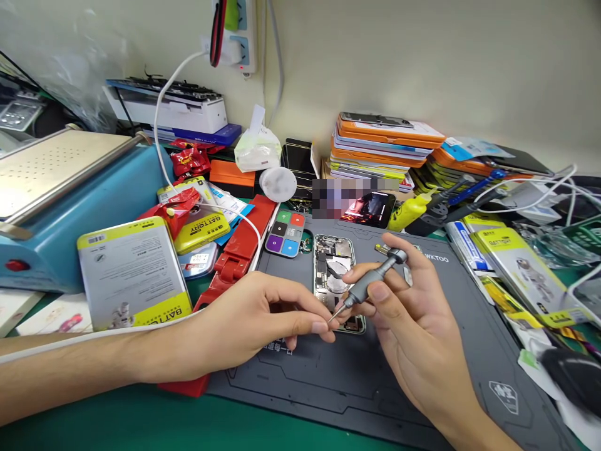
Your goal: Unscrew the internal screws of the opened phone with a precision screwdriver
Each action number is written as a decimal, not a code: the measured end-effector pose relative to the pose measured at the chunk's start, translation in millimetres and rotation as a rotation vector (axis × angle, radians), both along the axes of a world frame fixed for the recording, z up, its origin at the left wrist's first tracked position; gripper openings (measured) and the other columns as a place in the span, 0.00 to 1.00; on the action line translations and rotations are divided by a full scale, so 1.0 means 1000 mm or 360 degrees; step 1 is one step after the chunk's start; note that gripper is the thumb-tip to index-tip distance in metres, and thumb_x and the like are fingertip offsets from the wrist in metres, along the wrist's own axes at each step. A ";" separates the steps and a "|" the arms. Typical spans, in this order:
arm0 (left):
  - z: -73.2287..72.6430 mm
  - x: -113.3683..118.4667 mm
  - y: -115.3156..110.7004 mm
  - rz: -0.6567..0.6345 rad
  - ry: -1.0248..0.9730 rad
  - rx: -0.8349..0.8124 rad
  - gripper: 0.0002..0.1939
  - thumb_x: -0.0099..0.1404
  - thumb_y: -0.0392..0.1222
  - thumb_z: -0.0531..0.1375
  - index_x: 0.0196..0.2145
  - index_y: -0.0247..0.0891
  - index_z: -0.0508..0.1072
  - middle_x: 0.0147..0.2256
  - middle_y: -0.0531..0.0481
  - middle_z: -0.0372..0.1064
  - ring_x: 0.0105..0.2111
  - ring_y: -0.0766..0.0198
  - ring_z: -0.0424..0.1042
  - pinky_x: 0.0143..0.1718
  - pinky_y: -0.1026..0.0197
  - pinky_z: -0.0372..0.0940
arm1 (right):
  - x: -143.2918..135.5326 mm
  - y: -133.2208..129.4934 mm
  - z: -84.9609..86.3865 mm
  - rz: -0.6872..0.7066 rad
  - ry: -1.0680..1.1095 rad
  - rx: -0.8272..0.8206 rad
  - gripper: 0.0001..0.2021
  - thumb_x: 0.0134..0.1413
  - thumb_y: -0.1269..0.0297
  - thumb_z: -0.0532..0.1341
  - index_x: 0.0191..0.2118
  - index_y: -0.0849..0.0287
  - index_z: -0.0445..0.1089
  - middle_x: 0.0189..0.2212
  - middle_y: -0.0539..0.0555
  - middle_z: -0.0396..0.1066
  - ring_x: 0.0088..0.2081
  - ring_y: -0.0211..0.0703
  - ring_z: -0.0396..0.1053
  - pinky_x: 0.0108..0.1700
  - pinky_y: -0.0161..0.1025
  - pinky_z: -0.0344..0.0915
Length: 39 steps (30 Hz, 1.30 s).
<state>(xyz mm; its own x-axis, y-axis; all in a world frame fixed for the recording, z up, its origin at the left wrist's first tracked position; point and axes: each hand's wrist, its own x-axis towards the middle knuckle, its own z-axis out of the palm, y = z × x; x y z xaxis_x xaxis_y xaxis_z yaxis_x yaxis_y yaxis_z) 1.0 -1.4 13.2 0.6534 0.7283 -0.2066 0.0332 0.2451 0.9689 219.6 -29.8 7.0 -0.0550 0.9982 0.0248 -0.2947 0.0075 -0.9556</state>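
A small grey precision screwdriver is gripped in my right hand, its thin shaft slanting down to the left. The thumb and fingertips of my left hand are pinched together at the screwdriver's tip; whatever they may hold there is too small to make out. Beneath both hands lies an opened phone with its inner parts exposed, partly hidden by my fingers. It rests on a dark grey work mat.
Left of the phone are a coloured tray and a red hinged holder. Yellow battery packs lie on both sides. A lit phone and stacked orange boxes stand behind. A white cable hangs at left.
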 end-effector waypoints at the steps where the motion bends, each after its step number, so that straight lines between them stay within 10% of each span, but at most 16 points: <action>1: 0.000 0.000 0.000 -0.0002 0.0000 0.0005 0.07 0.72 0.40 0.66 0.43 0.44 0.86 0.39 0.56 0.84 0.31 0.73 0.73 0.31 0.76 0.68 | 0.000 0.000 0.000 -0.0004 -0.0002 -0.0009 0.21 0.70 0.62 0.66 0.63 0.42 0.62 0.40 0.49 0.78 0.31 0.39 0.78 0.35 0.34 0.79; 27: -0.001 -0.004 0.001 -0.0046 0.0100 -0.0030 0.09 0.72 0.43 0.65 0.44 0.45 0.86 0.43 0.57 0.84 0.30 0.72 0.74 0.32 0.74 0.69 | 0.002 0.004 0.002 0.0013 0.0105 -0.0074 0.20 0.72 0.65 0.62 0.65 0.46 0.62 0.39 0.50 0.79 0.31 0.37 0.79 0.35 0.30 0.78; 39: -0.002 -0.005 -0.002 -0.0295 0.0616 0.0888 0.11 0.76 0.39 0.60 0.47 0.45 0.83 0.42 0.61 0.82 0.42 0.70 0.79 0.45 0.72 0.66 | 0.005 0.005 -0.003 -0.0283 -0.0284 0.0291 0.22 0.71 0.67 0.63 0.65 0.47 0.60 0.40 0.52 0.77 0.35 0.42 0.76 0.37 0.37 0.82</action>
